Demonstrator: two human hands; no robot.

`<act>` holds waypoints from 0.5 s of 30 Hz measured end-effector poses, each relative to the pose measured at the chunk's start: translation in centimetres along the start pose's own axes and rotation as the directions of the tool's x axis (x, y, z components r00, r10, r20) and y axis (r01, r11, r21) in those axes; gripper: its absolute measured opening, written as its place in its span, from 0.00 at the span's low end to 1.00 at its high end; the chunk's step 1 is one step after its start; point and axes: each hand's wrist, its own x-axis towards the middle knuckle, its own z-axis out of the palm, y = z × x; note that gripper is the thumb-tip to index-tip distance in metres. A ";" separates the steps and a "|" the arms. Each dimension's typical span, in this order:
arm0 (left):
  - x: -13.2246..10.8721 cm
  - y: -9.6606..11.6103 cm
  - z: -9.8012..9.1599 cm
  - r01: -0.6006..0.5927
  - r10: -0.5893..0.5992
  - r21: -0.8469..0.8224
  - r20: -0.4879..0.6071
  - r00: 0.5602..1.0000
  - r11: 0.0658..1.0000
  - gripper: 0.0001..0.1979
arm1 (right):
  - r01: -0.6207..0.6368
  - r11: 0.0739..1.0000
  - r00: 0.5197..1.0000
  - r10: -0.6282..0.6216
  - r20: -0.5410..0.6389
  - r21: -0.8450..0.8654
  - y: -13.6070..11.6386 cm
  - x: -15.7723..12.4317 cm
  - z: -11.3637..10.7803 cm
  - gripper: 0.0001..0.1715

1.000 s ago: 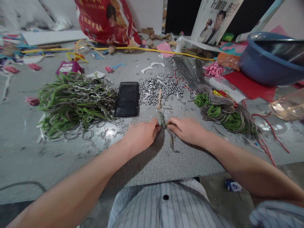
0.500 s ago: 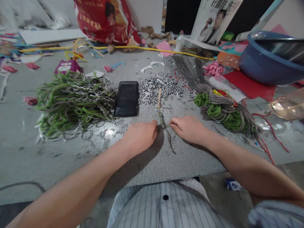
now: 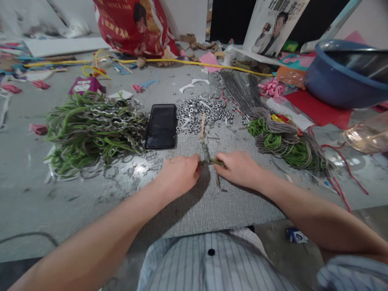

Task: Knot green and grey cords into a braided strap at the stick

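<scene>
1. Since the earlier frame, the right hand (image 3: 238,167) has shifted slightly toward the left hand (image 3: 180,173); the loose grey tail (image 3: 217,182) bends differently.
2. Both hands pinch strands of the knotted green-and-grey cord (image 3: 205,152), which lies between them, below a flat wooden stick (image 3: 203,126).
3. A round blue plastic basin (image 3: 333,89) holds a dark, smooth vessel (image 3: 363,64); the contents of the glossy red bag (image 3: 121,30) are hidden.
4. Shiny metal nuts (image 3: 194,110) lie loosely heaped.
</scene>
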 end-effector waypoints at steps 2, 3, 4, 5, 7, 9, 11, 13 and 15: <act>0.0 -0.1 -0.2 -0.016 0.016 -0.008 0.026 1.000 1.000 0.14 | 0.029 1.000 1.000 -0.029 0.008 -0.008 0.0 0.0 -0.1 0.13; 0.0 -0.1 -0.2 -0.027 0.027 -0.013 0.043 0.999 1.000 0.14 | 0.042 0.999 0.999 -0.041 0.012 -0.012 0.0 -0.1 -0.2 0.13; -0.1 -0.2 -0.3 -0.038 0.040 -0.019 0.062 0.997 0.999 0.13 | 0.054 0.998 0.998 -0.053 0.018 -0.015 0.0 -0.1 -0.3 0.12; -0.1 -0.2 -0.4 -0.049 0.051 -0.023 0.078 0.996 0.999 0.13 | 0.063 0.998 0.998 -0.062 0.023 -0.016 0.0 -0.2 -0.4 0.12; -0.1 -0.3 -0.7 -0.071 0.073 -0.027 0.104 0.992 0.997 0.13 | 0.078 0.997 0.996 -0.077 0.036 -0.012 0.0 -0.3 -0.6 0.10; 0.0 -0.3 -0.9 -0.093 0.097 -0.031 0.131 0.987 0.995 0.12 | 0.090 0.996 0.995 -0.089 0.052 -0.004 -0.1 -0.4 -0.8 0.09; 0.1 -0.3 -1.1 -0.108 0.112 -0.035 0.150 0.982 0.994 0.11 | 0.098 0.995 0.993 -0.098 0.070 0.000 -0.1 -0.4 -0.9 0.08; 0.1 -0.3 -1.2 -0.109 0.114 -0.039 0.164 0.980 0.993 0.11 | 0.102 0.995 0.991 -0.102 0.084 -0.001 -0.1 -0.5 -0.9 0.08; 0.1 -0.3 -1.2 -0.098 0.103 -0.041 0.159 0.982 0.994 0.12 | 0.088 0.996 0.993 -0.087 0.080 -0.003 -0.2 -0.5 -0.9 0.08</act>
